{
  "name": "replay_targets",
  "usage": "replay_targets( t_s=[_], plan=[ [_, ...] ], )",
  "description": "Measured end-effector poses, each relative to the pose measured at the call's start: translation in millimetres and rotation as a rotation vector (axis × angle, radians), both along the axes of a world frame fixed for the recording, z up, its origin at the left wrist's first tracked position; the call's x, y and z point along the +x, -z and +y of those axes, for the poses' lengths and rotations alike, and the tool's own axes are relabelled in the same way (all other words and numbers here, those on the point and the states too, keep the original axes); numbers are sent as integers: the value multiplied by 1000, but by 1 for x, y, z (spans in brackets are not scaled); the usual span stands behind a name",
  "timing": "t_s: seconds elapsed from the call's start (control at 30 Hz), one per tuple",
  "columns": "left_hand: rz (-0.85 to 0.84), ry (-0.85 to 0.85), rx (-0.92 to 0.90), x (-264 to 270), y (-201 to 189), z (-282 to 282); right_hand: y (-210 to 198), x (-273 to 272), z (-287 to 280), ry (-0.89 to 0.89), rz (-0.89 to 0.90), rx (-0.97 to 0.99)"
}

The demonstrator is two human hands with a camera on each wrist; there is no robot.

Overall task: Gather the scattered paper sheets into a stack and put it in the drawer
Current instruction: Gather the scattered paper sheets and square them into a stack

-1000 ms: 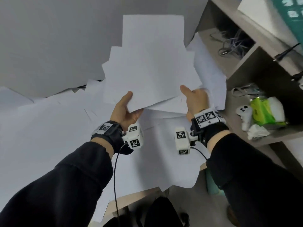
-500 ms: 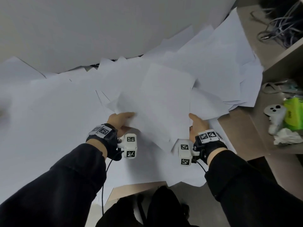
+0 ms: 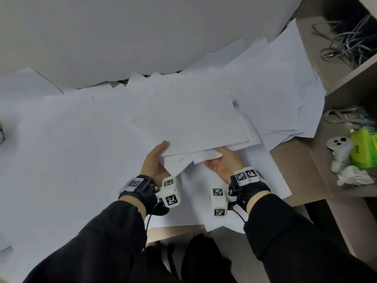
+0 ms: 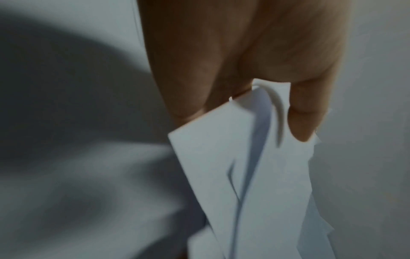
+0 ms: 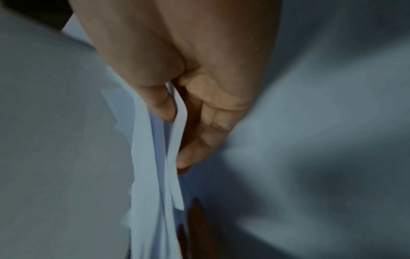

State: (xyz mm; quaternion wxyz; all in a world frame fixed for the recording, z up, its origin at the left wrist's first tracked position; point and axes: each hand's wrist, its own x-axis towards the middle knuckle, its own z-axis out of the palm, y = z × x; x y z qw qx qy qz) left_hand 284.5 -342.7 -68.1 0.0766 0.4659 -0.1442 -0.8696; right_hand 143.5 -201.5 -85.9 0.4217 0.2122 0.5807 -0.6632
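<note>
Pale wood desk [image 3: 285, 158], almost wholly buried under loose white sheets [image 3: 81, 160] that overlap at every angle and spill over the near edge. Grey wall [image 3: 122, 37] behind. To the right, a shelf unit [image 3: 350, 193] with a tangle of cables [image 3: 346, 43] in the upper compartment; on the lower board a white controller [image 3: 339, 155], a green packet [image 3: 365, 149] just beside it, and a crumpled white tissue [image 3: 354, 177] in front.

Near the middle, a gathered bunch of sheets [image 3: 191, 123], uneven, edges fanned and not squared, lying low over the scattered paper with its near edge lifted. Left hand [image 3: 154, 163] at the bunch's near left corner, thumb on top, fingers hidden beneath; in the left wrist view, the thumb [image 4: 303, 119] and the fingers pinching the bent paper corner [image 4: 244, 157] between them. Right hand [image 3: 225, 163] at the near right edge, palm turned up, fingers tucked under the paper; in the right wrist view, the thumb [image 5: 159, 103] pressed on one side of the sheets' edges [image 5: 150, 175] and curled fingers [image 5: 206, 136] on the other, so gripping too. Both wrist views blurred, little else readable there.

Black sleeves on both arms, black wrist straps carrying white cubes with black-and-white markers. No drawer to be made out in any view; whether the bunch rests fully on the sheets below or hangs just above them cannot be told.
</note>
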Motion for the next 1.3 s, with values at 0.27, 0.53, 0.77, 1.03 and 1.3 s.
replay_targets(
  t_s=[0.27, 0.53, 0.77, 1.03, 1.3],
  plan=[
    [-272, 19, -35, -20, 13, -21, 3, 5, 7, -330, 22, 48],
    [-430, 84, -268, -51, 30, -39, 7, -18, -7, -467, 29, 66],
    [-403, 123, -642, -64, 72, -73, 16, -69, -37, -223, 216, -42],
    [-228, 5, -671, -66, 73, -55, 38, -76, -20, -289, 563, 109],
    [-341, 267, -1159, -35, 68, -1, 46, -56, 70, -230, 766, 105]
  ],
)
